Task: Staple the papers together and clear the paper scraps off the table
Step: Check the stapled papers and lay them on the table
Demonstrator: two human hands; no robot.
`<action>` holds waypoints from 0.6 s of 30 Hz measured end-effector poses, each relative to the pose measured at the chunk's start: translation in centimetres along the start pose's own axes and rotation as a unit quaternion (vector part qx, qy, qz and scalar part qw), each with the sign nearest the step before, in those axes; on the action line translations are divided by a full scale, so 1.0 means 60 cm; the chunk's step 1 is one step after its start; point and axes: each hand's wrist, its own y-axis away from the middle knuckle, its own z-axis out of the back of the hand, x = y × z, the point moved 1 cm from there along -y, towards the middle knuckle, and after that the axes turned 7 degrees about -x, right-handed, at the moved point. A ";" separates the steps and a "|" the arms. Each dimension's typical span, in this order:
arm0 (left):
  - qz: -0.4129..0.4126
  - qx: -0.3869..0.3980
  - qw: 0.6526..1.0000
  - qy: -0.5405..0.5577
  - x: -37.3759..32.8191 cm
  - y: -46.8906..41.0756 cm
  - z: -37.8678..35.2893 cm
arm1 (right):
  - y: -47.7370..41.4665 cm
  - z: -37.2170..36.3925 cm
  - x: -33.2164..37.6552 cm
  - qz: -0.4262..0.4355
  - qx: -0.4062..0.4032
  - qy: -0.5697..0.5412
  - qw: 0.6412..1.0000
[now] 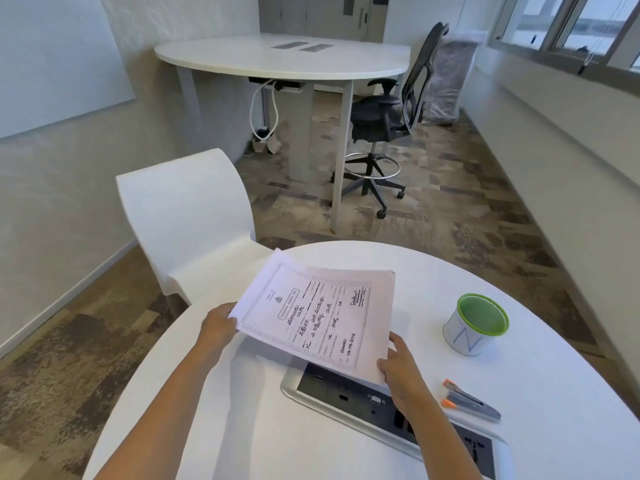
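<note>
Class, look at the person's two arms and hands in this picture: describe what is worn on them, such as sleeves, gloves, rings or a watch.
Nothing is worn. The left hand and right hand are bare, without gloves, and no ring shows on any visible finger. Both forearms are bare up to the bottom edge of the picture: no sleeve, watch or bracelet is in view.

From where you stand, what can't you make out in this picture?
All in the head view:
- How many sheets are in the papers: only the top sheet shows.
- The left hand: its fingertips are hidden under the papers.
- The socket panel: partly covered by the papers and the right hand.
- The cup: its inside is hard to see into.
- The stapler: too small to tell whether it is loaded.
</note>
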 end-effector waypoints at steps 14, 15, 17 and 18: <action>-0.015 -0.158 0.985 0.073 0.023 -0.102 -0.049 | -0.099 -0.034 -0.024 0.061 -0.181 0.046 0.980; -0.013 -0.161 0.985 0.059 0.029 -0.106 -0.051 | -0.102 -0.037 -0.027 0.063 -0.190 0.056 0.978; -0.021 -0.172 0.985 0.008 0.041 -0.113 -0.054 | -0.106 -0.042 -0.032 0.072 -0.206 0.067 0.974; -0.027 -0.179 0.983 -0.018 0.048 -0.117 -0.054 | -0.107 -0.043 -0.034 0.079 -0.213 0.076 0.971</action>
